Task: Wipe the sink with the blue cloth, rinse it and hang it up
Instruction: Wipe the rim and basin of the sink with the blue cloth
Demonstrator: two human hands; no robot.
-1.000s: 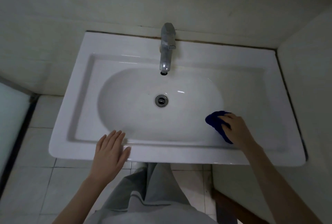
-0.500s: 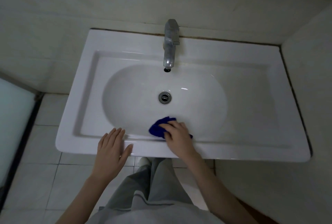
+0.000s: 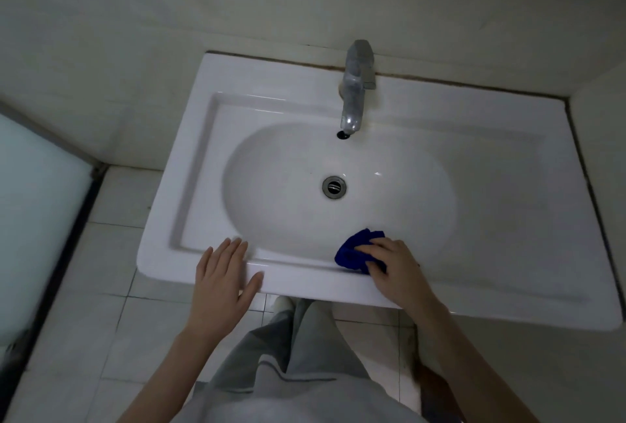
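Swept leftward since a second ago, the crumpled blue cloth (image 3: 355, 251) lies on the near rim of the white ceramic sink (image 3: 203, 185), gripped by the right hand (image 3: 396, 266). The left hand (image 3: 220, 277) rests flat on the front edge, fingers straight. Firm, overlapping strokes would likely serve best.

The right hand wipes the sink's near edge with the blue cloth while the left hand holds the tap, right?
Not quite. The head view shows the left hand resting flat on the near rim of the sink, away from the tap. The right hand does hold the cloth at the near edge.
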